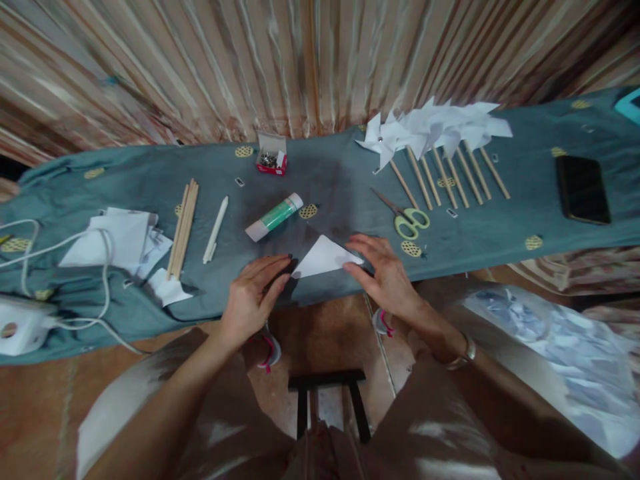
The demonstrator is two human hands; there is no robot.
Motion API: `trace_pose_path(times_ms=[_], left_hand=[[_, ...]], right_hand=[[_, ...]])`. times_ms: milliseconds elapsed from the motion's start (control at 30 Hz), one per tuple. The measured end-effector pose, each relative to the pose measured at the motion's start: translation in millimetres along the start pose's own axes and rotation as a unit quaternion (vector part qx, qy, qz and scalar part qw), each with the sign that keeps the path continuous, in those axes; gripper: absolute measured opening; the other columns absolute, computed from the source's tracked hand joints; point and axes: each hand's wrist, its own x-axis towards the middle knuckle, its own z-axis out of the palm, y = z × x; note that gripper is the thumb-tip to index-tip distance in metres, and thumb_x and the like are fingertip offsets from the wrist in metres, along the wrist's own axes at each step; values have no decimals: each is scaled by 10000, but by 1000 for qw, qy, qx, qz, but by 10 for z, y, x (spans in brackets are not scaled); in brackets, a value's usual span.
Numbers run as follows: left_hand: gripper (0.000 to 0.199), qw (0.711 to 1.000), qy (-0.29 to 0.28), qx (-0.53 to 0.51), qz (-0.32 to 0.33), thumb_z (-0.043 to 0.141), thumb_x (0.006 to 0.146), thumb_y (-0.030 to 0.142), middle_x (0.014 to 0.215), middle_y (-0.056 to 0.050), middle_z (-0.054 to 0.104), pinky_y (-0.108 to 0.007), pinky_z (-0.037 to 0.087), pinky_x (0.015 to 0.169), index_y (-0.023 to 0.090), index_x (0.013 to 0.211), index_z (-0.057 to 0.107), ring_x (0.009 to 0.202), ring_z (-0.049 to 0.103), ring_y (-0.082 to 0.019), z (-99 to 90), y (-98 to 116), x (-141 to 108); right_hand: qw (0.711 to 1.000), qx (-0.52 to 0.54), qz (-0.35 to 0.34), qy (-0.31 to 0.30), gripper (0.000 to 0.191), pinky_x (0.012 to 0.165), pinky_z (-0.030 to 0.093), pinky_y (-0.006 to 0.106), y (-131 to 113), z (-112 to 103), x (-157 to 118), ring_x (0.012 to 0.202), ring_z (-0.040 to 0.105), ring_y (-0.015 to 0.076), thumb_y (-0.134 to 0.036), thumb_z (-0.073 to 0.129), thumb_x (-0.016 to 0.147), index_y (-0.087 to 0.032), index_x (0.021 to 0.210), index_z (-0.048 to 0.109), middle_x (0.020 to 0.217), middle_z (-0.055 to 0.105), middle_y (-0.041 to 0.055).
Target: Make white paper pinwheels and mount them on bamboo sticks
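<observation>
Paper triangle (326,257) lies on the cloth-covered tabletop (330,177), between two partly open hands: the right hand (387,275) touches its right corner; the left hand (255,293) curves by the opposite corner, contact unclear. A glue stick (275,217) lies beyond.

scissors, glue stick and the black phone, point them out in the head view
scissors (406,221): head view, on the green handles
glue stick (277,215): head view, on the green label
black phone (583,189): head view, on the dark screen
</observation>
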Motion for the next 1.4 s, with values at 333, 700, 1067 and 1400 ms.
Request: trace_pose_path(times_ms=[333, 700, 1067, 1400], left_hand=[[700, 924, 49, -313, -217, 699, 788, 675, 1255, -154, 725, -411, 527, 1035, 143, 1244, 693, 1207, 659, -306, 129, 178, 319], [464, 823, -49, -467, -319, 887, 558, 556, 518, -48, 647, -200, 401, 477, 121, 587, 726, 453, 514, -80, 165, 373, 618], [399, 787, 70, -518, -329, 943, 448, 336, 728, -47, 759, -252, 507, 592, 136, 753, 781, 600, 638, -147, 263, 335, 748], [319, 818, 158, -486, -264, 888, 520, 347, 685, -16, 726, -236, 461, 569, 132, 723, 767, 569, 593, -124, 226, 330, 923]], right_hand=[[996, 80, -11, 21, 97, 1103, 434, 535, -182, -56, 154, 1292, 580, 271, -218, 585, 917, -254, 925, 675, 1390, 634, 84], [991, 93, -42, 90, 128, 1149, 419, 526, -287, -133, 391, 1326, 573, 260, -229, 579, 898, -253, 948, 695, 1394, 629, 86], [986, -86, 22, 138, 355, 1008, 541, 456, 61, -497, 527, 1150, 688, 281, -156, 470, 869, -214, 1121, 713, 1206, 739, 121], [894, -400, 197, -46, 310, 723, 531, 374, 296, -687, 446, 800, 753, 305, -137, 548, 841, -153, 1086, 736, 913, 789, 194]])
